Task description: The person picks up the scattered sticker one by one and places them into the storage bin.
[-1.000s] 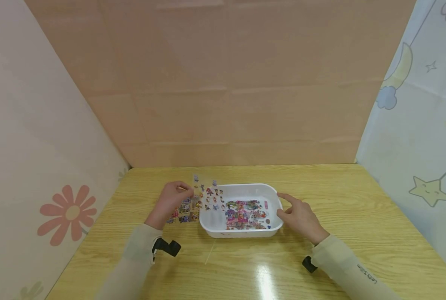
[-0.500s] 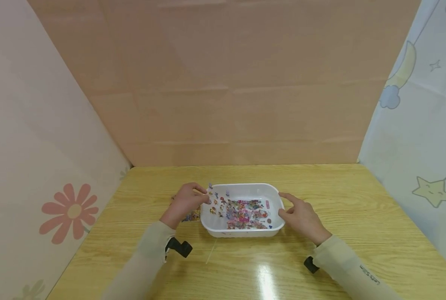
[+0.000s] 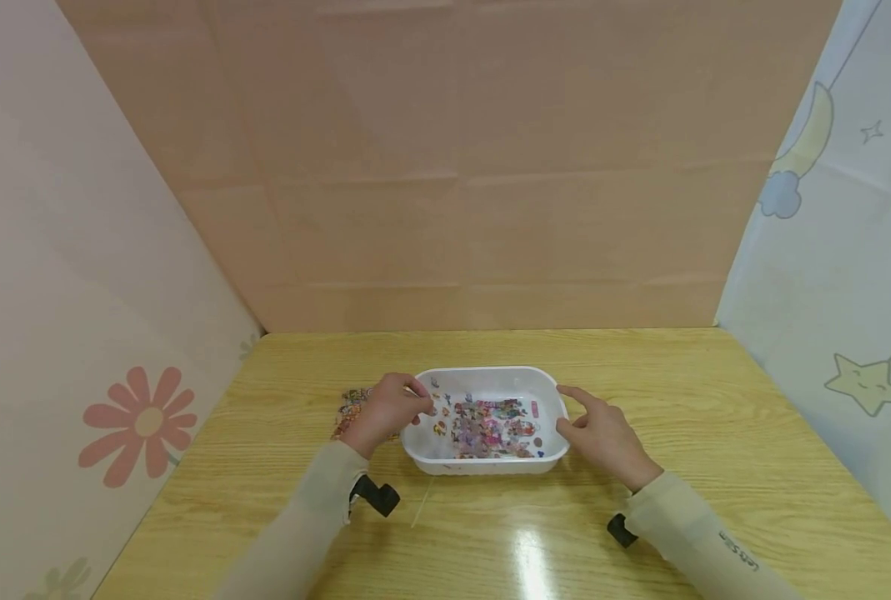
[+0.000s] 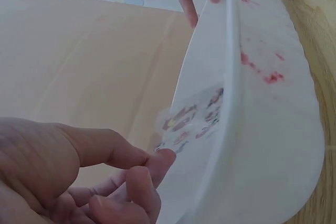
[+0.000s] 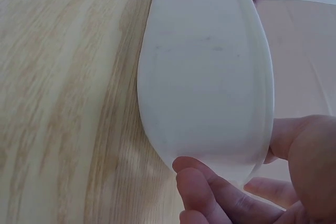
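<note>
A white plastic tray [image 3: 483, 468] stands on the table with several colourful printed sticker sheets [image 3: 516, 429] lying inside. My left hand [image 3: 388, 410] is over the tray's left end. It pinches the edge of a clear sticker sheet [image 4: 181, 121] printed with small cartoon figures, which slants down into the tray; its lower part is hidden behind the rim in the left wrist view. At the opposite end my right hand [image 3: 603, 437] grips the tray's side, thumb at the rim and fingers against the outer wall in the right wrist view.
More printed sheets [image 3: 350, 407] lie on the wooden table [image 3: 678, 400] left of the tray, partly covered by my left hand. A thin pale strip [image 3: 421, 504] lies in front of the tray. Walls border the table at the back and both sides.
My left hand has moved right and the sticker sheet has gone from the tray's left edge down into it. The sheets on the table show again. My right hand stays on the tray.
</note>
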